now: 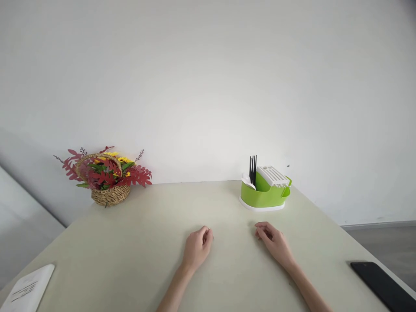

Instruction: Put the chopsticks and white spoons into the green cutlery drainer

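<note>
A person's left hand (pixel 197 247) rests on a pale table (pixel 146 251), loosely closed, thumb lying against curled fingers. The right hand (pixel 274 242), also loosely closed, lies apart from it, its knuckles turned inward and its forearm running back to the lower edge of the view. Both hands touch the tabletop.

Just beyond the right hand, and the nearest item to either, a green caddy (pixel 262 198) stands upright on a white base (pixel 261 209) near the table's far edge. Black chopsticks (pixel 252 169) rise from its left part, beside white spoons (pixel 248 181); a slotted white top (pixel 273 176) covers the right part.

Farther out, at far left, a wicker basket (pixel 111 196) holds red leaves (pixel 105 177) and yellow flowers (pixel 124 159). A black phone (pixel 385 284) lies near the table's right edge, and a white object (pixel 30 288) with dark lines sits at near left, partly out of view. A plain, light wall (pixel 208 86) rises behind.
</note>
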Demonstrator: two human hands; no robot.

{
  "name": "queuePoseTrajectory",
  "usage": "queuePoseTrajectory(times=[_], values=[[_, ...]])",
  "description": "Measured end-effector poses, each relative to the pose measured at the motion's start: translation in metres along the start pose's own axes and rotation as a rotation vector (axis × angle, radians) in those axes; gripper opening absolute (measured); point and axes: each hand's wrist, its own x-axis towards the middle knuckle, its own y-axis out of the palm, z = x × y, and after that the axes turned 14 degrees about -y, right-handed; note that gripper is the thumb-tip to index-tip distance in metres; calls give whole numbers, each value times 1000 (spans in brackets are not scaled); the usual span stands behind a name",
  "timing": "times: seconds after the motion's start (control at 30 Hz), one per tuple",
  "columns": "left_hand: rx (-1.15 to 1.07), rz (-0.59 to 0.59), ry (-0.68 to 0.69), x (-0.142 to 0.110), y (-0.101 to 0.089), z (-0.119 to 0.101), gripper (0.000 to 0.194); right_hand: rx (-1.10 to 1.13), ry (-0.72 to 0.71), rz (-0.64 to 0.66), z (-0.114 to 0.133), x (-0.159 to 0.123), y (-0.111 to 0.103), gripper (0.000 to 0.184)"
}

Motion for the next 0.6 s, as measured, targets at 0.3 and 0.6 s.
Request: queuePoseTrajectory(times=[0.3,0.6], values=[[201,42,125,-15,11,-3,37,13,15,6,2,2,1,41],[270,39,146,-14,14,1,36,17,27,20,0,0,1,38]])
